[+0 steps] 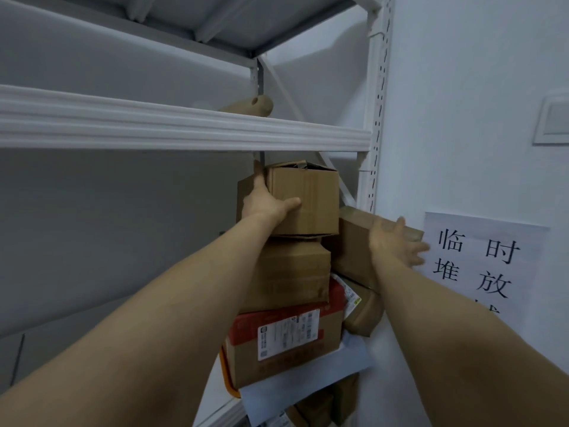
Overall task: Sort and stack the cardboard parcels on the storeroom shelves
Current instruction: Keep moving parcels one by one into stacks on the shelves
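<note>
Shelf (184,124): left hand (261,204) grips top box (311,198); right hand (397,241) splayed.

Cardboard boxes are sitting stacked under a white shelf (184,124).
The top box (303,198) is resting on a middle box (289,272) and a red-striped box (283,343) with a label; a brown parcel (354,241) is leaning beside them.

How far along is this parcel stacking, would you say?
Partway. Done: three boxes already stand in a column, the red-labelled box under a plain middle box. In hand: the left hand grips the top box, while the open right hand reaches to a tilted parcel beside the stack. Left: that parcel and the loose parcels lower down look unsorted.
</note>
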